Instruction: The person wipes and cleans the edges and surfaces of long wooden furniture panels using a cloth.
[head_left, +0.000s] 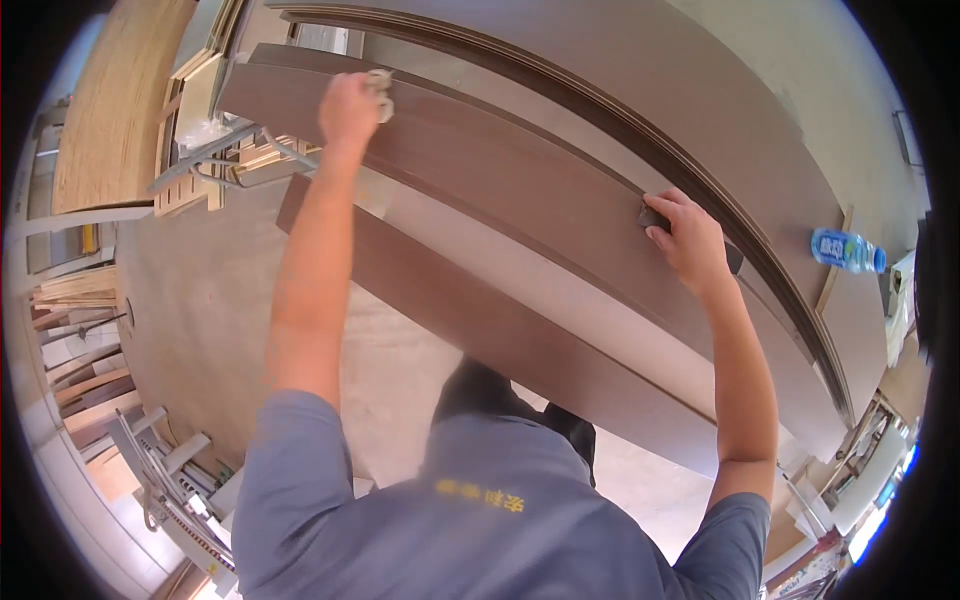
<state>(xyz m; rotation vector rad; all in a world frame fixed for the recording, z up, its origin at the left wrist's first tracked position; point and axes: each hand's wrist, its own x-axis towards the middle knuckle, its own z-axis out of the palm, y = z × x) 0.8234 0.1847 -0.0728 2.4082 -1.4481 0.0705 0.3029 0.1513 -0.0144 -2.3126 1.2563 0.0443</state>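
Observation:
My left hand (348,108) is closed around a crumpled, off-white rag (381,96) near the left end of a long brown board (500,160). Farther right along this same board, my right hand (688,238) grips a small dark block (652,216), thumb and fingers curled over it. Another dark piece (735,260) shows past the far side of that wrist; whether it belongs to the block I cannot tell. Nearer to me, a second narrow brown board (500,330) runs roughly parallel to the first.
Beyond the boards lies a stack of large brown panels (640,80). On it at the right rests a blue-labelled plastic bottle (848,250). A metal stand (205,160) and light wood sheets (115,110) stand at the left, with offcuts (90,390) on racks below them.

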